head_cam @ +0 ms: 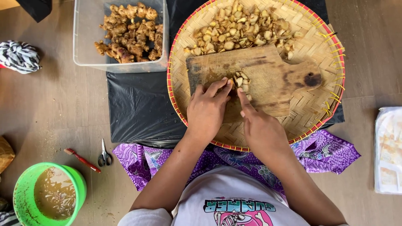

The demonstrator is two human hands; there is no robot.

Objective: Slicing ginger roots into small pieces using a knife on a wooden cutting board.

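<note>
A worn wooden cutting board [268,71] lies inside a round woven bamboo tray [318,104] with a red rim. My left hand [206,109] presses a small piece of ginger [231,81] against the board, fingers curled over it. My right hand [259,125] is beside it with the index finger stretched forward along what seems to be a knife; the blade is mostly hidden. A few cut ginger slices [243,78] lie on the board just beyond my fingers. A heap of sliced ginger [240,27] fills the tray's far side.
A clear plastic tub [86,37] of whole ginger roots [130,31] stands at the back left. A black plastic sheet [138,109] lies under the tray. Scissors [104,157], a red-handled brush [81,159] and a green bucket [25,190] of muddy water sit front left. White packet [388,150] right.
</note>
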